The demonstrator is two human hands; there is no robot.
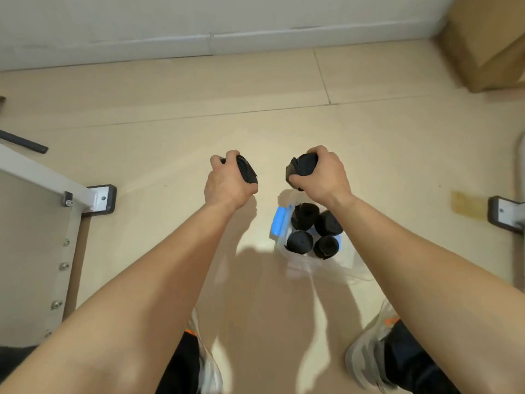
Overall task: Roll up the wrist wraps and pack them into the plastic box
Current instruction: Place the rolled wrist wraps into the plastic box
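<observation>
Currently left hand (228,180) grips one rolled black wrap (246,171), right hand (322,174) grips another wrap (301,167). Plastic box (279,223) on floor (170,109), under right hand, holds four upright rolled wraps (312,231).

six rolled wraps (299,241), one plastic box (279,223)

No readable text, labels, brands or numbers anywhere in view.
</observation>
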